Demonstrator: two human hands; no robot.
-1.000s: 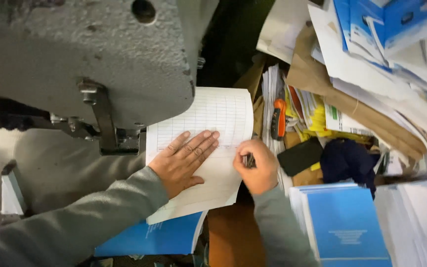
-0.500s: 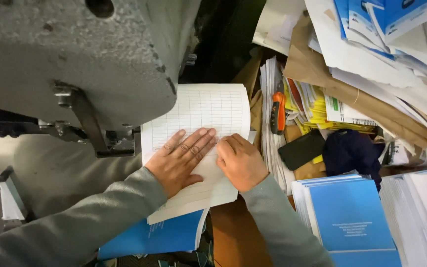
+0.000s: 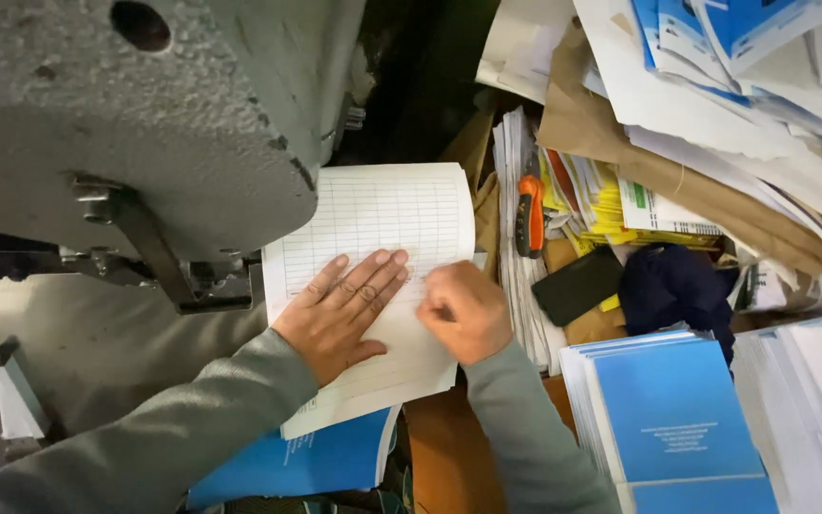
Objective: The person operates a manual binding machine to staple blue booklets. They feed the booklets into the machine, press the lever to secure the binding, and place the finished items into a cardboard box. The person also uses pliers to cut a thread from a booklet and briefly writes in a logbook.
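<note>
Ruled booklet (image 3: 382, 228), white w/ printed grid lines, lies open at centre of frame on the grey bed of a heavy grey machine (image 3: 145, 124); its top-left corner sits just under the machine's head, and its top right edge curls upward. Left hand (image 3: 342, 309) rests flat on the booklet, fingers spread and extended, palm down, pressing the page, not gripping anything. Right hand (image 3: 463, 309) sits just beside it on the booklet's right edge, fingers curled inward into a loose fist; can't tell whether it pinches the paper or holds sth small. Both arms in grey sleeves.

Under the booklet's lower edge, a blue cover (image 3: 316, 462) sticks out. To the right, near the right hand: an orange-handled tool (image 3: 529, 217) lying on paper stacks, a black flat device (image 3: 577, 286), a dark blue cloth (image 3: 673, 290). Bottom right: stack of blue-covered booklets (image 3: 677, 419), w/ white paper stacks beside it. Top right: messy pile of brown paper (image 3: 639, 162), white sheets and blue prints.
</note>
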